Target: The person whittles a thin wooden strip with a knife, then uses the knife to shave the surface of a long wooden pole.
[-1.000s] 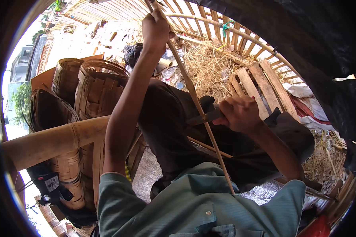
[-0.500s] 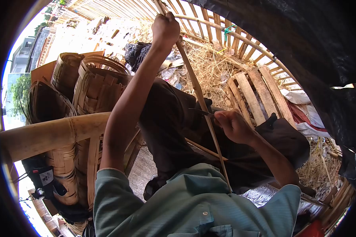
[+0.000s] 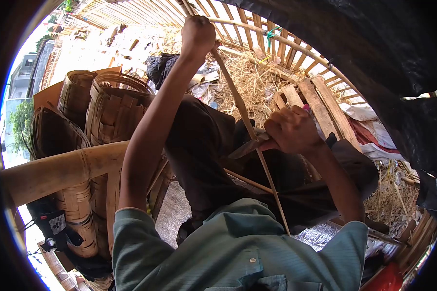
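Note:
Near the top of the head view, my left hand (image 3: 198, 36) is closed round the upper part of a long bamboo strip (image 3: 234, 93). The strip slants down from that fist, across my dark trousers, to my green shirt. My right hand (image 3: 296, 130) is closed on a knife (image 3: 247, 147) beside the strip. Its blade points to the lower left and crosses the strip, with its flat side showing. The handle is mostly hidden in my fingers.
A thick bamboo pole (image 3: 63, 165) runs across the left, in front of several woven baskets (image 3: 114, 111). Wooden slats (image 3: 325, 104) and straw (image 3: 250, 80) lie ahead, inside a curved bamboo fence (image 3: 296, 46). A black sheet (image 3: 383, 53) hangs at upper right.
My right hand has risen slightly and turned, so the knife blade now shows broad and angled down instead of thin and nearly level. My left hand has shifted slightly left in view.

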### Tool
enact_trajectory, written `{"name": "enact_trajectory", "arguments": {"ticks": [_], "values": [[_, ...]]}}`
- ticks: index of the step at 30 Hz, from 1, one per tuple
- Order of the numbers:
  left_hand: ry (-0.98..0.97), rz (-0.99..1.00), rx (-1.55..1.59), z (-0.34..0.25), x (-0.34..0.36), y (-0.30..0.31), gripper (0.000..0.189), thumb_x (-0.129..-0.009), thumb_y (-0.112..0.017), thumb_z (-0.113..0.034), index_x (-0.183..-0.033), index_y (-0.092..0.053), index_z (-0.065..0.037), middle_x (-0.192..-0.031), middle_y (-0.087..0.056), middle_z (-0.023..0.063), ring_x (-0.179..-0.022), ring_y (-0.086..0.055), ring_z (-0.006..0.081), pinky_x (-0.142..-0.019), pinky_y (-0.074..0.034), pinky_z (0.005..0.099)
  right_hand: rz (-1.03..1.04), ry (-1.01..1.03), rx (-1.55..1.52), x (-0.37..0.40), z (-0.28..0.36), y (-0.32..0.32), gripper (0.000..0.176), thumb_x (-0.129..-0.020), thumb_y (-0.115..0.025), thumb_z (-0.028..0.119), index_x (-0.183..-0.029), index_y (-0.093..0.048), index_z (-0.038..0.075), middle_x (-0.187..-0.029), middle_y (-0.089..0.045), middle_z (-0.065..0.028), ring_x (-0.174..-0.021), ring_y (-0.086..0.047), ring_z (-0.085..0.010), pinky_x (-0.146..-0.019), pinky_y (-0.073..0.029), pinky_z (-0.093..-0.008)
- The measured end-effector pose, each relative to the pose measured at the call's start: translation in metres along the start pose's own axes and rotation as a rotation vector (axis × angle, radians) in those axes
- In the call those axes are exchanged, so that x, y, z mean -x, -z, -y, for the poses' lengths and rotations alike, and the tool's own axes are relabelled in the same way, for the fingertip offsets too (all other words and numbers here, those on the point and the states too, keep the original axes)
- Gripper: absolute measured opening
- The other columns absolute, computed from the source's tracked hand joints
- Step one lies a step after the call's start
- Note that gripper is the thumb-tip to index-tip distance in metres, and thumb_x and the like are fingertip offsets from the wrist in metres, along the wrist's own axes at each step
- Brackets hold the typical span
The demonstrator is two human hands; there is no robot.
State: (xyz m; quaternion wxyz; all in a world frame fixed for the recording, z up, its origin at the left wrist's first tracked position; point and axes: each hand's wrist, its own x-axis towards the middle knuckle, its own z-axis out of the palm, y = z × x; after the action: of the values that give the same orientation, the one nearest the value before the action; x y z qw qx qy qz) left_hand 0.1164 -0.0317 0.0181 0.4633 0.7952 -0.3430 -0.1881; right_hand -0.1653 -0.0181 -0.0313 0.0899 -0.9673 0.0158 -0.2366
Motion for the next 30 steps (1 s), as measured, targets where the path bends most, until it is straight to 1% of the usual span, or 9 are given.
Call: {"name": "enact_trajectory", "arguments": {"ticks": [1, 3, 4, 6, 10, 12, 23, 26, 30], "values": [[-0.019, 0.013, -0.062, 0.003, -0.001, 0.000, 0.027, -0.090, -0.039, -0.012, -0.092, -0.051, 0.012, -0.072, -0.058, 0.0204, -0.055, -0.063, 0.0264, -0.048, -0.054, 0.0357, -0.011, 0.017, 0.017, -0.001, 0.000, -0.002, 0.046, -0.077, -0.056, 0.058, -0.073, -0.051, 0.012, -0.063, -0.048, -0.0015, -0.059, -0.056, -0.0180, -0.051, -0.043, -0.0332], [-0.006, 0.018, -0.211, 0.005, -0.002, 0.003, 0.020, -0.084, -0.051, -0.011, -0.089, -0.053, 0.009, -0.072, -0.058, 0.0151, -0.058, -0.061, 0.0221, -0.050, -0.052, 0.0314, 0.007, 0.005, 0.050, -0.002, 0.004, -0.008, 0.048, -0.075, -0.054, 0.060, -0.074, -0.051, 0.012, -0.064, -0.049, -0.0019, -0.059, -0.056, -0.0182, -0.052, -0.044, -0.0338], [0.028, 0.011, -0.301, 0.004, -0.001, 0.005, 0.018, -0.079, -0.061, -0.011, -0.084, -0.056, 0.005, -0.071, -0.058, 0.0107, -0.061, -0.060, 0.0189, -0.053, -0.050, 0.0279, 0.034, -0.027, 0.067, 0.001, 0.011, -0.012, 0.050, -0.074, -0.052, 0.062, -0.074, -0.050, 0.012, -0.066, -0.049, -0.0023, -0.060, -0.056, -0.0182, -0.054, -0.044, -0.0342], [0.041, 0.001, -0.415, 0.004, -0.001, 0.010, 0.019, -0.074, -0.072, -0.012, -0.080, -0.059, 0.002, -0.071, -0.058, 0.0061, -0.065, -0.059, 0.0160, -0.058, -0.048, 0.0245, 0.060, -0.078, 0.053, 0.000, 0.017, -0.014, 0.053, -0.073, -0.051, 0.065, -0.075, -0.050, 0.012, -0.066, -0.050, -0.0028, -0.060, -0.056, -0.0185, -0.054, -0.044, -0.0346], [0.010, 0.005, -0.251, 0.008, -0.004, 0.012, 0.017, -0.081, -0.060, -0.015, -0.082, -0.058, 0.003, -0.073, -0.059, 0.0112, -0.067, -0.061, 0.0210, -0.058, -0.050, 0.0293, 0.045, -0.202, -0.084, 0.001, 0.023, -0.019, 0.054, -0.076, -0.049, 0.065, -0.074, -0.047, 0.011, -0.062, -0.048, -0.0030, -0.055, -0.055, -0.0198, -0.051, -0.044, -0.0348], [0.004, -0.015, -0.050, 0.005, 0.001, 0.008, 0.021, -0.086, -0.043, -0.008, -0.090, -0.050, 0.012, -0.068, -0.060, 0.0212, -0.052, -0.063, 0.0270, -0.045, -0.053, 0.0355, 0.032, -0.229, -0.096, 0.004, 0.023, -0.024, 0.055, -0.076, -0.048, 0.066, -0.074, -0.046, 0.011, -0.061, -0.048, -0.0033, -0.055, -0.055, -0.0204, -0.050, -0.044, -0.0354], [-0.111, 0.022, -0.076, 0.023, -0.009, 0.007, 0.024, -0.087, -0.043, -0.011, -0.088, -0.050, 0.012, -0.066, -0.060, 0.0211, -0.053, -0.064, 0.0282, -0.045, -0.053, 0.0362, 0.033, -0.017, 0.188, 0.000, 0.009, -0.022, 0.056, -0.073, -0.047, 0.068, -0.074, -0.047, 0.012, -0.072, -0.050, -0.0037, -0.062, -0.054, -0.0183, -0.057, -0.040, -0.0337], [-0.098, 0.011, -0.048, 0.021, -0.008, 0.009, 0.024, -0.087, -0.043, -0.012, -0.087, -0.051, 0.011, -0.066, -0.060, 0.0214, -0.054, -0.065, 0.0288, -0.046, -0.053, 0.0365, 0.043, -0.061, 0.139, -0.003, 0.014, -0.024, 0.056, -0.073, -0.048, 0.067, -0.074, -0.046, 0.011, -0.069, -0.049, -0.0040, -0.059, -0.054, -0.0196, -0.054, -0.040, -0.0345], [-0.117, -0.017, -0.100, 0.021, -0.010, 0.011, 0.024, -0.087, -0.044, -0.012, -0.086, -0.051, 0.011, -0.067, -0.061, 0.0223, -0.055, -0.065, 0.0296, -0.047, -0.053, 0.0373, 0.017, -0.215, -0.103, 0.000, 0.024, -0.028, 0.055, -0.079, -0.045, 0.064, -0.073, -0.045, 0.009, -0.060, -0.045, -0.0046, -0.051, -0.052, -0.0236, -0.048, -0.040, -0.0364]]}}
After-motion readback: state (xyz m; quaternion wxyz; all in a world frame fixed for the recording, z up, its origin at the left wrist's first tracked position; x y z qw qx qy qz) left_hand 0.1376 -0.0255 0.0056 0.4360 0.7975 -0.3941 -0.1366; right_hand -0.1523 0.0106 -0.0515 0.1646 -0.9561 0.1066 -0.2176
